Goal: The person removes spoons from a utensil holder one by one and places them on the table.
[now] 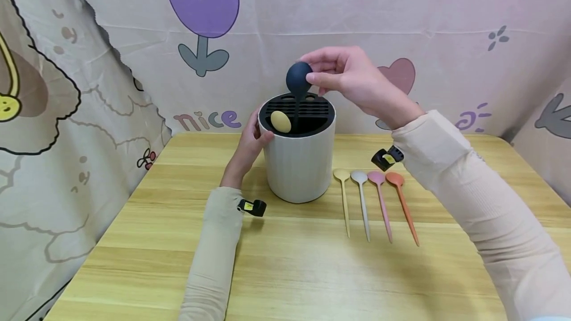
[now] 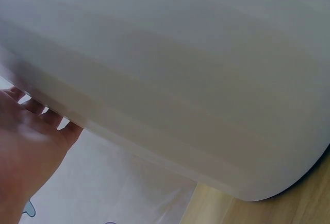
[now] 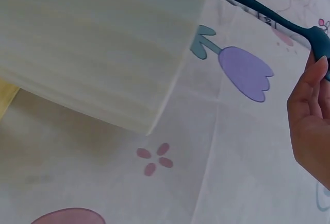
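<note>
A white ribbed holder (image 1: 300, 170) with a black slotted top stands upright on the table. The left hand (image 1: 248, 150) rests on its left side, thumb at the rim; in the left wrist view the fingers of that hand (image 2: 33, 141) lie along the holder wall (image 2: 180, 80). Above the top, the right hand (image 1: 345, 76) pinches the bowl of a dark blue spoon (image 1: 298, 79), whose handle points down into the opening. The right wrist view shows the hand (image 3: 312, 110) on the spoon (image 3: 278, 15) beyond the holder (image 3: 98, 44). A yellow spoon head (image 1: 281, 122) leans at the opening's left.
Right of the holder, several spoons lie side by side on the wooden table (image 1: 312, 271): yellow (image 1: 342, 175), grey (image 1: 359, 177), pink (image 1: 376, 178) and orange (image 1: 395, 179). A printed cloth (image 1: 285, 14) hangs behind the table.
</note>
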Demonstrator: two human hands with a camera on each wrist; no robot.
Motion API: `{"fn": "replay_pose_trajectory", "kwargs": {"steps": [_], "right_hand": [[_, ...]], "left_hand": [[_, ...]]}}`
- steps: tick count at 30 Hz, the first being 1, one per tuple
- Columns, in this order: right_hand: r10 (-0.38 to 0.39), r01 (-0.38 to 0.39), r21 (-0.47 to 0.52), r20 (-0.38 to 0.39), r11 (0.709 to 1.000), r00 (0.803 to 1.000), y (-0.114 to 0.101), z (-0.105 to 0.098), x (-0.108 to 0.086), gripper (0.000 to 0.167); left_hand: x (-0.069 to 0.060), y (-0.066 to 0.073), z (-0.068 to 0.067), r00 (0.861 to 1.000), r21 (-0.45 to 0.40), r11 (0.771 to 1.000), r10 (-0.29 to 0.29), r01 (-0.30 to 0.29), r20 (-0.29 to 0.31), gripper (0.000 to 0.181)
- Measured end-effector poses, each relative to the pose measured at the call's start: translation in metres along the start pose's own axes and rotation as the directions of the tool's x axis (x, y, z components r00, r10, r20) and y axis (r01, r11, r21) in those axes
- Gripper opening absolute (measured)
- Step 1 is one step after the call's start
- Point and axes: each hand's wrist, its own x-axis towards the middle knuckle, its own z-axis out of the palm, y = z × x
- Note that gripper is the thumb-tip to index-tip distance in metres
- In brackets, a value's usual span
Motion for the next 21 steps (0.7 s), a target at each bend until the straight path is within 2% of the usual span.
{"fn": "replay_pose_trajectory", "kwargs": {"steps": [6,11,14,21], "right_hand": [[-0.035,0.035,0.049,-0.005,0.998,0.999,-0.011,-0.002,-0.004,0.035],[-0.086,0.093,0.187,-0.048,0.978,0.995,-0.019,-0.003,-0.006,0.033],[-0.104,0.12,0.233,-0.078,0.965,0.991,-0.024,-0.002,-0.008,0.032],[-0.159,0.177,0.118,-0.147,0.977,0.976,-0.036,-0.007,-0.011,0.033]], "left_hand": [[0.001,-0.002,-0.001,1.0,0.004,1.0,0.005,-0.005,-0.002,0.134],[0.001,-0.004,-0.001,1.0,0.003,1.0,0.014,-0.014,0.004,0.132],[0.002,-0.005,-0.001,1.0,0.001,1.0,0.019,-0.019,0.008,0.131],[0.001,-0.004,-0.002,1.0,0.004,1.0,0.016,-0.016,0.008,0.132]]}}
